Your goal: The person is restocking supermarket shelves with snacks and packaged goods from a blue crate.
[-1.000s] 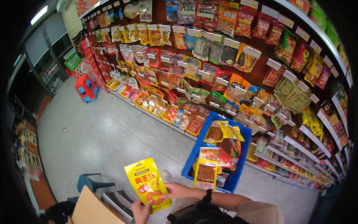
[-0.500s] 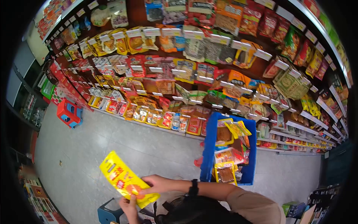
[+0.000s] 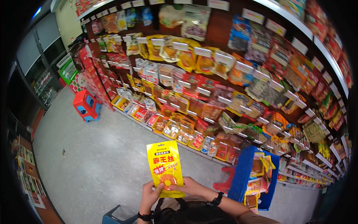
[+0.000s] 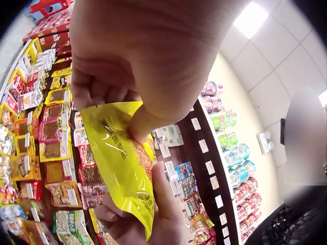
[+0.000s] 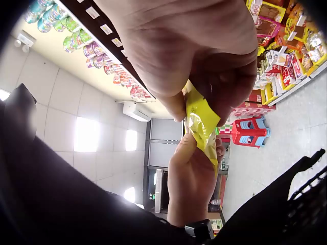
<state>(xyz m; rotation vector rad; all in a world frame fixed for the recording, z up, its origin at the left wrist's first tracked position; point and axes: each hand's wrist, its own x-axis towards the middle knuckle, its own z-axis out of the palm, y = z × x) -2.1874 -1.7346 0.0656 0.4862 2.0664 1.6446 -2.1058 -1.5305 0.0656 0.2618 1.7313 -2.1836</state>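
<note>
the left hand point(image 3: 150, 193) pinches the yellow packet point(image 3: 163, 158) by its lower left edge, thumb on the printed front; the right hand point(image 3: 194, 186) pinches its lower right edge, so each grip is closed on the packet. the packet is held up over the grey floor point(image 3: 93, 156), out from the shelf's point(image 3: 175, 140) lower front edge. near that same edge, to the packet's right, a blue crate point(image 3: 238, 179) holds more packs point(image 3: 252, 200). a red-and-blue stool point(image 3: 87, 105) stands by the shelf's far left end.
</note>
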